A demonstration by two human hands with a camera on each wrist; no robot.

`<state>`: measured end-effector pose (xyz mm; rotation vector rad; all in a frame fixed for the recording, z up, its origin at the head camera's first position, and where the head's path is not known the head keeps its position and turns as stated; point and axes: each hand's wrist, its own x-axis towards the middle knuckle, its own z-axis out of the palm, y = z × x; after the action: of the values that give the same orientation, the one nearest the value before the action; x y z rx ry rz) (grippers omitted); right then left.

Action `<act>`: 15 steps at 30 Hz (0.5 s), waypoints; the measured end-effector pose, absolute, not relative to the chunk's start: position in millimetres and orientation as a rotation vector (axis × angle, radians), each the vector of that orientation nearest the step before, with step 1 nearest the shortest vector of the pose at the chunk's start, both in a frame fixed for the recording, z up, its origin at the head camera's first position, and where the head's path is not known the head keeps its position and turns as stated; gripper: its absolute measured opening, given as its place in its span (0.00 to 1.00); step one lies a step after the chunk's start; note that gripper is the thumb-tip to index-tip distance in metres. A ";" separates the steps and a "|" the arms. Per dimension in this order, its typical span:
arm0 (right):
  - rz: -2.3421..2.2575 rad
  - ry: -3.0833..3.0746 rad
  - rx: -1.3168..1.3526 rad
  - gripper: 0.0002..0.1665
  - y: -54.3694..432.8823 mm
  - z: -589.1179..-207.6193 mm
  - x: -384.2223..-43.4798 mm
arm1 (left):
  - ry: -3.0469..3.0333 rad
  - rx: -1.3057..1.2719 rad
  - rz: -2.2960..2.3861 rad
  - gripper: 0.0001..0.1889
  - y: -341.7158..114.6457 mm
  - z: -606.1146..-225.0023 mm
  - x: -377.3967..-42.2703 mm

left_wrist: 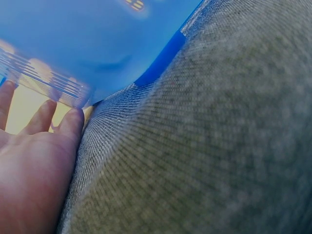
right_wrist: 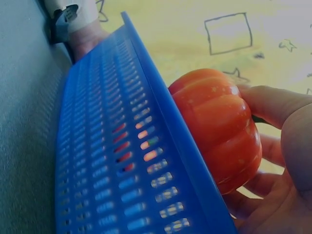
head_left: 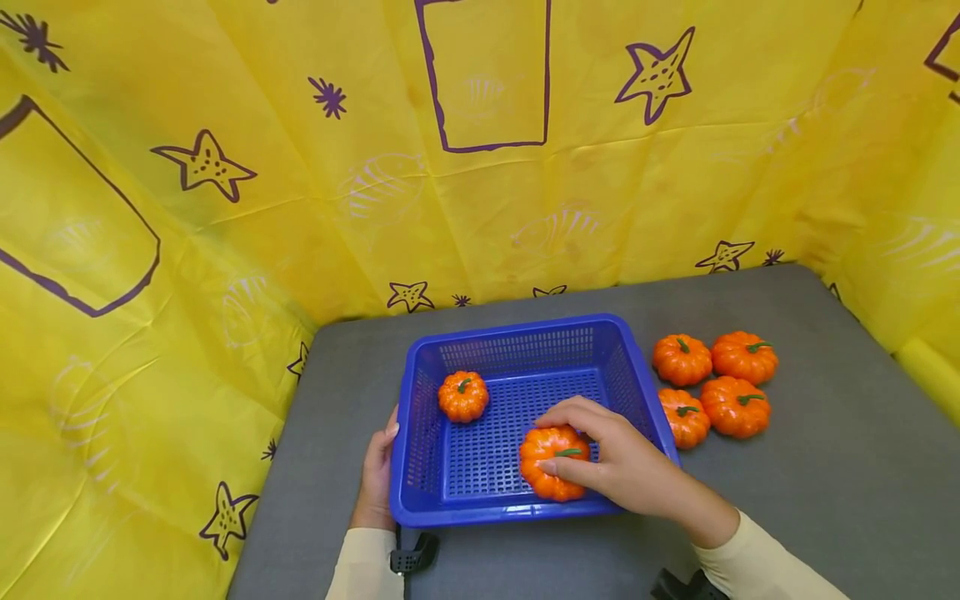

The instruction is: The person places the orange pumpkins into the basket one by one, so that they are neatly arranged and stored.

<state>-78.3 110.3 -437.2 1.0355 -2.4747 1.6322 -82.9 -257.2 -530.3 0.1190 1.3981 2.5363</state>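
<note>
My right hand (head_left: 626,462) grips an orange pumpkin (head_left: 538,467) with a green stem, thumb on the near side and fingers over the far side. This pumpkin (right_wrist: 219,131) is held at the near rim of a blue plastic basket (head_left: 517,510), above its right front part. Another pumpkin (head_left: 462,397) sits inside on the left of the basket floor. Along the outside of the basket's left wall rests my left hand (head_left: 377,475). In the left wrist view its fingers (left_wrist: 44,117) extend against the slotted wall (left_wrist: 63,92).
Several more pumpkins (head_left: 738,407) stand grouped on the grey table (head_left: 817,467), just right of the basket. A yellow patterned cloth (head_left: 480,217) hangs behind the table and at both sides.
</note>
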 end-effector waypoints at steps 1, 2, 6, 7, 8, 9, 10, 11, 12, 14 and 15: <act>1.634 -2.476 1.032 0.21 108.5 -437.6 -78.4 | 1.395 0.116 2.538 0.35 -256.9 -530.3 -83.0; 1.639 -2.482 1.022 0.21 106.7 -437.9 -78.2 | 1.398 0.111 2.537 0.34 -256.7 -530.3 -83.0; 1.652 -2.515 0.980 0.20 99.5 -439.7 -77.2 | 1.426 0.061 2.537 0.34 -255.9 -530.7 -82.5; 1.652 -2.523 0.969 0.20 97.7 -440.0 -76.7 | 1.435 0.048 2.538 0.34 -255.8 -530.8 -82.3; 1.658 -2.528 0.958 0.20 95.9 -440.2 -76.4 | 1.439 0.039 2.540 0.34 -255.8 -531.0 -82.2; 1.662 -2.529 0.954 0.20 94.0 -440.7 -76.3 | 1.437 0.033 2.542 0.34 -255.7 -531.2 -82.2; 1.669 -2.530 0.947 0.20 92.2 -440.9 -76.2 | 1.438 0.036 2.541 0.35 -255.7 -531.3 -82.4; 1.677 -2.531 0.943 0.20 90.3 -441.0 -76.2 | 1.433 0.036 2.543 0.35 -255.6 -531.4 -82.6; 1.678 -2.530 0.942 0.20 88.3 -441.5 -76.3 | 1.428 0.035 2.546 0.35 -255.6 -531.4 -82.6; 1.683 -2.530 0.936 0.20 84.3 -442.0 -76.4 | 1.420 0.029 2.550 0.35 -255.6 -531.8 -82.7; 1.684 -2.531 0.934 0.19 82.4 -442.2 -76.4 | 1.420 0.025 2.551 0.35 -255.4 -531.7 -82.6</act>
<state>-76.4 82.4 -442.2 0.9341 -2.5308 1.6840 -82.6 -255.4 -531.7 0.0251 1.4200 2.5510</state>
